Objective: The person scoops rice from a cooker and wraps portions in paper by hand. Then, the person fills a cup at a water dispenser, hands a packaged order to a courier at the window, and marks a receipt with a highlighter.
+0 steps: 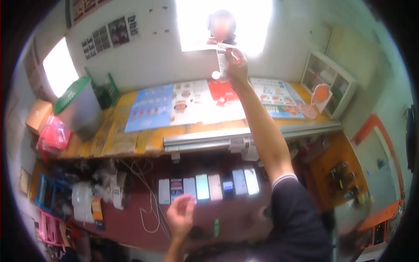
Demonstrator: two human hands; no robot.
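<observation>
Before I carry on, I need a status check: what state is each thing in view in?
Right hand: raised, closed on the white item
White item: held up before the bright window; details blurred
Left hand: fingers bent; grip unclear
Phones: laid side by side in a row
Blue poster: lying flat
Green lid: on the grey bin
White cable: loose, looped

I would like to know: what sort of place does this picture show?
Probably a small shop or service counter, perhaps for phones: a row of phones lies on the dark red table, printed posters cover part of the wooden counter, and a person appears at the bright window.
</observation>
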